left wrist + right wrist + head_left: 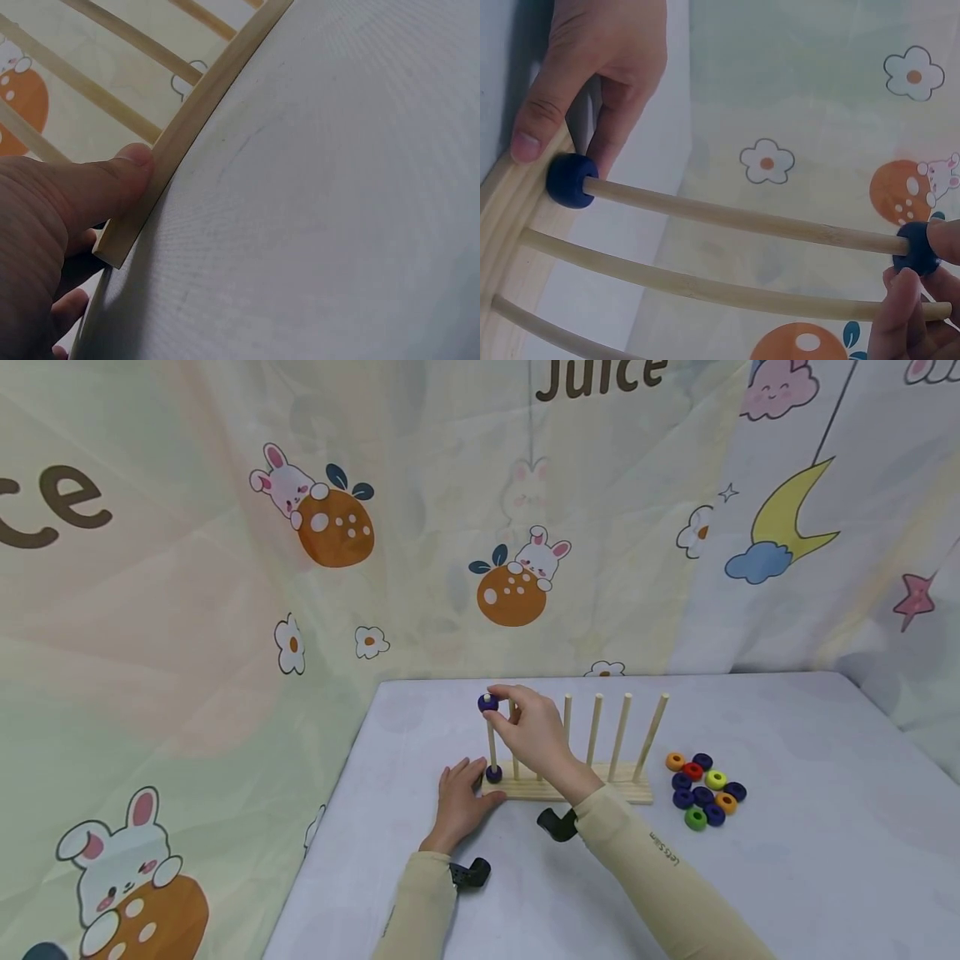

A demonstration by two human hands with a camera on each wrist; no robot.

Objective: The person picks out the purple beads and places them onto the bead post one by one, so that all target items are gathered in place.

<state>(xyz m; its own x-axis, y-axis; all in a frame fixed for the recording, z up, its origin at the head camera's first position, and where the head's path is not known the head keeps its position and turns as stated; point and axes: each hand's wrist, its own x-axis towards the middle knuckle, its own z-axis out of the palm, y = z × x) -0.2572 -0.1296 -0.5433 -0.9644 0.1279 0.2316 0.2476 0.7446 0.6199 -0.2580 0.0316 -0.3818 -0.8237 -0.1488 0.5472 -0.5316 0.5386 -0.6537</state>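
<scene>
Right hand point(534, 727) pinches the upper blue bead point(488, 704) on the leftmost peg point(492, 742); left hand point(457, 802) grips the wooden base point(525, 789). Slackening that grip could let it tip.

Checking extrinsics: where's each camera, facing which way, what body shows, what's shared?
Head: worn on the head, facing forward and down at the rack; left hand, right hand, sleeves show.
Left wrist: worn there, looking along the rack's base; only left hand shows.
Right wrist: worn there, facing the rack's left end; right hand, left hand show.
Shared, head and right wrist: lower blue ring, pinched blue ring.
</scene>
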